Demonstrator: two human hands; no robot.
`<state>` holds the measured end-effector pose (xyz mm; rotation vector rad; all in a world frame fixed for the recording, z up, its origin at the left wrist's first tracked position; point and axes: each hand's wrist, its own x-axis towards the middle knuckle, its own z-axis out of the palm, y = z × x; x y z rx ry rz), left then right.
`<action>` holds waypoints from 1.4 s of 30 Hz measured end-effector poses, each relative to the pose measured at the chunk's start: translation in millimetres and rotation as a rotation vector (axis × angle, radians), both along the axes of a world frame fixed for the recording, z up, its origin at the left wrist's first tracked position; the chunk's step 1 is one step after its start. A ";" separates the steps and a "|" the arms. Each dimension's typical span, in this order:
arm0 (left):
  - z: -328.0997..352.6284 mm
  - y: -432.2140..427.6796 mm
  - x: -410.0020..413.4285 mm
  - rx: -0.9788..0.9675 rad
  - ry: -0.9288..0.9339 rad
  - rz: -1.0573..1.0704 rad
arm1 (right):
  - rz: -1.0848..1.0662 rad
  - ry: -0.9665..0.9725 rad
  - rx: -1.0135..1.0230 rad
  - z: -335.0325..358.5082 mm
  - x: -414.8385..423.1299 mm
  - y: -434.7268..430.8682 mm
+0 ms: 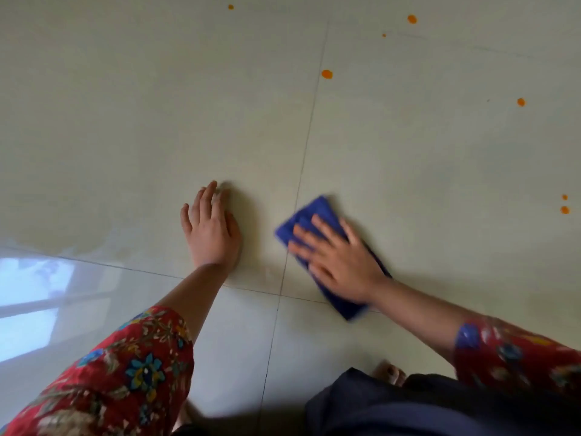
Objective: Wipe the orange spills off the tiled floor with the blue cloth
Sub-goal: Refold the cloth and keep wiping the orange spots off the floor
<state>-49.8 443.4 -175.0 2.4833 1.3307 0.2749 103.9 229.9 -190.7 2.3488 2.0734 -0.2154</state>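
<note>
A folded blue cloth (pixel 317 212) lies flat on the pale tiled floor (pixel 157 121), just right of a grout line. My right hand (pixel 339 259) presses down on it with fingers spread; the cloth looks motion-blurred. My left hand (pixel 210 228) rests flat on the floor to the left, fingers apart, holding nothing. Several orange spots dot the tiles beyond the cloth: one near the grout line (pixel 327 74), one at the far right (pixel 521 102), a pair at the right edge (pixel 565 209), and small ones at the top (pixel 412 19).
A bright window reflection (pixel 34 297) shines on the glossy tile at the lower left. My toes (pixel 388 372) and dark-clothed knee (pixel 424 407) are at the bottom right. Red floral sleeves cover both forearms.
</note>
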 end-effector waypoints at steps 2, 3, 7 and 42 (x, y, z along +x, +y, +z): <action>6.2 -7.7 11.4 -0.019 -0.064 -0.048 | 0.212 0.014 -0.051 -0.3 6.6 -60.5; 9.8 -13.3 20.1 -0.034 -0.096 -0.090 | 0.216 0.006 -0.069 2.2 25.4 -84.9; 16.0 -47.9 53.9 -0.138 -0.086 -0.320 | -0.381 -0.069 -0.093 13.1 112.9 -115.5; -9.0 -107.9 82.4 -0.063 0.327 -0.568 | -0.974 0.061 0.019 16.6 204.2 1.3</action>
